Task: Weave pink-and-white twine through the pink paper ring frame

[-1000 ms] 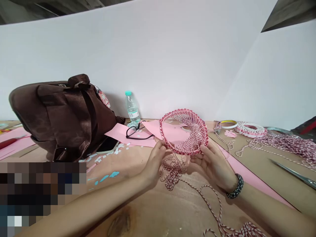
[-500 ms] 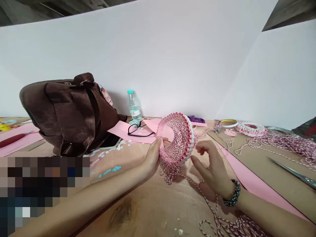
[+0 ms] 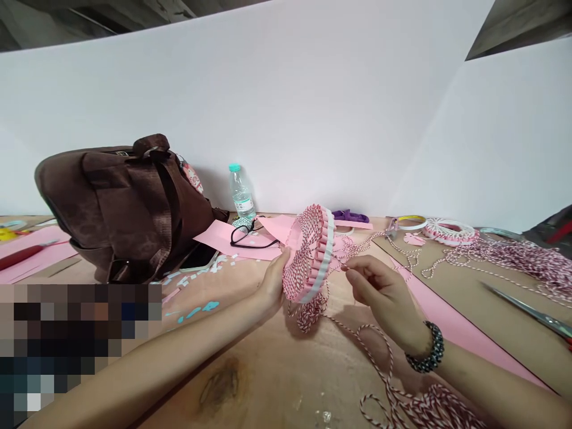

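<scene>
A pink and white ring (image 3: pixel 322 256), strung across with red-and-white twine, is held up over the table, tilted on its edge. My left hand (image 3: pixel 273 279) grips its left side, with the fingertips partly hidden behind it. To the right of the ring, my right hand (image 3: pixel 379 292) pinches a strand of the twine between thumb and forefinger, a little apart from the rim. A bundle of twine (image 3: pixel 310 316) hangs below the ring, and a strand runs from it to a loose heap (image 3: pixel 433 408) near the front edge.
A brown backpack (image 3: pixel 129 208) and a water bottle (image 3: pixel 241 193) stand at the back left, near black glasses (image 3: pixel 252 243) and pink paper (image 3: pixel 210 237). On the right lie scissors (image 3: pixel 527 310), a second strung ring (image 3: pixel 451 232), tape (image 3: pixel 409 223) and more twine (image 3: pixel 522 262).
The ring has turned so that its outer rim faces more to the right. My right hand's fingers have closed from a spread pose into a pinch on the twine.
</scene>
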The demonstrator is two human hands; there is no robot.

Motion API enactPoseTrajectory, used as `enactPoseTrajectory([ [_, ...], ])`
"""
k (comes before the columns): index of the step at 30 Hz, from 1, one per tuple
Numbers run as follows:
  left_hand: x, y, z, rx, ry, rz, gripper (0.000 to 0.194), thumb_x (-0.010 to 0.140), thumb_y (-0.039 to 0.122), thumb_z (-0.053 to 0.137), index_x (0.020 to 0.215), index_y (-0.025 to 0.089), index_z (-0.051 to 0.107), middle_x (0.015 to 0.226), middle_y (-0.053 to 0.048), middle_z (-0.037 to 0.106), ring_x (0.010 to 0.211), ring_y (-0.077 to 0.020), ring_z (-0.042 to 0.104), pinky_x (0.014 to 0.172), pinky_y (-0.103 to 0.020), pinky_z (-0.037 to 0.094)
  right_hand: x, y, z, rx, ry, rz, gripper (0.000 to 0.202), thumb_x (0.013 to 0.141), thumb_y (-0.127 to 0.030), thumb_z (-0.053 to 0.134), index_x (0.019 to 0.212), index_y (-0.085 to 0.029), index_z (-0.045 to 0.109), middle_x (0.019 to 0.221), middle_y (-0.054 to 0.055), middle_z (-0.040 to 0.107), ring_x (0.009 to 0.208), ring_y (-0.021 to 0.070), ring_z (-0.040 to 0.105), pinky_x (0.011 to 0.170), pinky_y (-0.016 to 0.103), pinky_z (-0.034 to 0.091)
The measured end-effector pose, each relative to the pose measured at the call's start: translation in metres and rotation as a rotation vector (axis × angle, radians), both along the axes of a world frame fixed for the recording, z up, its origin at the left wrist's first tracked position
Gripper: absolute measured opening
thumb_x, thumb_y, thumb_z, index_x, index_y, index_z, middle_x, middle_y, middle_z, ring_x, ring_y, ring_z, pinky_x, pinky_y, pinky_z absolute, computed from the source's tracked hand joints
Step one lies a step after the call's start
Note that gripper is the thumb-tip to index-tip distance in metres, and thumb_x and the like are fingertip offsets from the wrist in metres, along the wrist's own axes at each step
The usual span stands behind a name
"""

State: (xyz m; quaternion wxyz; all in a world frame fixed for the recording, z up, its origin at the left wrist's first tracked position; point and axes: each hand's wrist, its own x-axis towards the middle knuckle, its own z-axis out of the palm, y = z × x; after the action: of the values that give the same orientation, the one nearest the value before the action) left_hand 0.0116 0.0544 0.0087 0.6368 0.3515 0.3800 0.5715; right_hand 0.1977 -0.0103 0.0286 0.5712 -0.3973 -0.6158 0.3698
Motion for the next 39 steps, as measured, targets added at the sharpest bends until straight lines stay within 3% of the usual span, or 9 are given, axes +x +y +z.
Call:
enactPoseTrajectory([
  [5,0.000,-0.001,0.003,-0.025,-0.015,-0.054,0.023,0.075,0.034,0.068,0.068,0.013,0.063,0.058,-0.004,0.065,0.057,-0.0171,0.061,0.060,-0.027,0.047,0.003,0.004,0.002,0.055,0.044,-0.116,0.015,0.084,-0.037,0.058,0.082,-0.022,0.063,0.056,-0.005,0.044,0.050,0.0096,0.038,0.044,0.023,0.030],
  [8,0.001,-0.002,0.004,-0.035,-0.045,-0.082,0.016,0.075,0.028,0.067,0.068,0.013,0.063,0.058,-0.004,0.066,0.055,-0.0163,0.060,0.060,-0.027,0.047,0.004,0.005,0.003,0.077,0.040,-0.135,0.014,0.083,-0.036,0.059,0.082,-0.022,0.064,0.056,-0.005,0.044,0.050,0.0095,0.038,0.043,0.023,0.030],
  [12,0.001,-0.001,0.004,-0.027,-0.063,-0.105,0.016,0.071,0.027,0.070,0.065,0.013,0.063,0.059,-0.003,0.066,0.052,-0.0145,0.057,0.057,-0.026,0.046,0.005,0.003,0.005,0.074,-0.034,-0.071,0.015,0.082,-0.032,0.061,0.094,-0.024,0.064,0.056,-0.007,0.040,0.051,0.0091,0.038,0.046,0.023,0.033],
  [15,0.001,-0.001,0.003,-0.015,-0.031,-0.090,0.022,0.069,0.033,0.072,0.068,0.013,0.064,0.060,-0.004,0.067,0.054,-0.0157,0.059,0.059,-0.027,0.047,0.004,0.001,0.006,0.029,-0.058,0.010,0.026,0.081,-0.030,0.064,0.106,-0.025,0.060,0.071,-0.003,0.055,0.065,0.0110,0.053,0.059,0.025,0.046],
  [18,0.002,-0.002,0.001,-0.012,0.020,-0.088,0.032,0.069,0.043,0.071,0.077,0.012,0.067,0.066,-0.007,0.070,0.066,-0.0209,0.064,0.069,-0.031,0.049,0.001,0.000,0.009,-0.013,0.025,0.095,0.021,0.083,-0.029,0.061,0.103,-0.023,0.061,0.090,0.002,0.065,0.080,0.0137,0.062,0.072,0.029,0.051],
  [22,0.002,-0.004,-0.003,0.045,0.078,-0.100,0.043,0.071,0.053,0.066,0.084,0.012,0.066,0.078,-0.010,0.072,0.077,-0.0259,0.067,0.078,-0.037,0.048,-0.003,-0.004,0.015,-0.032,0.067,0.103,0.007,0.084,-0.024,0.057,0.085,-0.021,0.063,0.075,0.000,0.065,0.060,0.0089,0.060,0.058,0.023,0.051],
  [26,0.001,-0.004,-0.004,0.100,0.143,-0.052,0.046,0.073,0.056,0.062,0.087,0.012,0.065,0.077,-0.009,0.071,0.077,-0.0262,0.066,0.077,-0.038,0.048,-0.005,-0.005,0.018,-0.063,0.130,0.068,0.004,0.082,-0.023,0.060,0.081,-0.020,0.062,0.063,-0.003,0.062,0.057,0.0081,0.058,0.055,0.021,0.049],
  [31,-0.004,0.003,-0.011,0.197,0.239,0.047,0.050,0.075,0.059,0.057,0.091,0.012,0.067,0.088,-0.010,0.071,0.085,-0.0255,0.064,0.082,-0.036,0.046,-0.003,-0.001,0.015,-0.126,0.205,0.081,0.011,0.082,-0.028,0.064,0.077,-0.019,0.061,0.061,-0.003,0.060,0.056,0.0077,0.055,0.055,0.021,0.046],
  [39,-0.008,0.007,-0.018,0.228,0.260,0.089,0.047,0.078,0.056,0.055,0.093,0.012,0.067,0.090,-0.009,0.070,0.088,-0.0247,0.062,0.083,-0.035,0.044,-0.001,0.001,0.007,-0.232,0.328,0.216,0.014,0.081,-0.033,0.065,0.076,-0.020,0.063,0.068,-0.002,0.057,0.061,0.0100,0.050,0.058,0.025,0.041],
])
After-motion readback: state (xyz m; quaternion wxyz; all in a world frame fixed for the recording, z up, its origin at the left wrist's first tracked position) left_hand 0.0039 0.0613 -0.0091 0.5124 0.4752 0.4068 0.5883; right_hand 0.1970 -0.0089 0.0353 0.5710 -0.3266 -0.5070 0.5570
